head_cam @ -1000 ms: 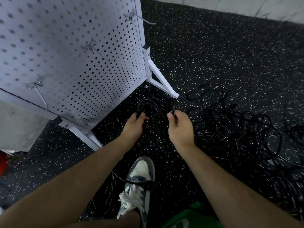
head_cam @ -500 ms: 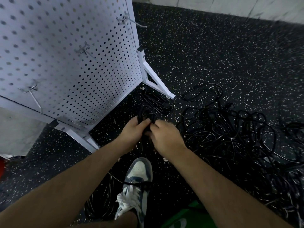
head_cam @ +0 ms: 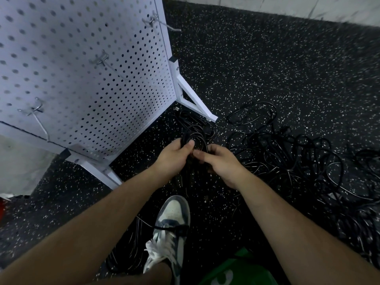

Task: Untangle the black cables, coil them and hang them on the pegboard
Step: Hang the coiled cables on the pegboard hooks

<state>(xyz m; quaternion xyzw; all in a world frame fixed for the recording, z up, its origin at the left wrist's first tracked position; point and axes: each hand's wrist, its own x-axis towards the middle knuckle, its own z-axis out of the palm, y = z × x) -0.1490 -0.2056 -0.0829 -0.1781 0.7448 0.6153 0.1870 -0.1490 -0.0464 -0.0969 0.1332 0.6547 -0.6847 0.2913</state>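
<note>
The left hand [head_cam: 174, 156] and right hand [head_cam: 223, 166] touch, both gripping one cable coil [head_cam: 193, 133]. Loose cables [head_cam: 287, 159] lie to their right.

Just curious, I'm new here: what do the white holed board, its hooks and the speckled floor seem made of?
Pegboard: probably painted sheet metal, matte white, with evenly punched holes. Hooks: thin bare metal wire, grey, slightly shiny. Floor: likely rubber matting, matte black with pale flecks.
</note>
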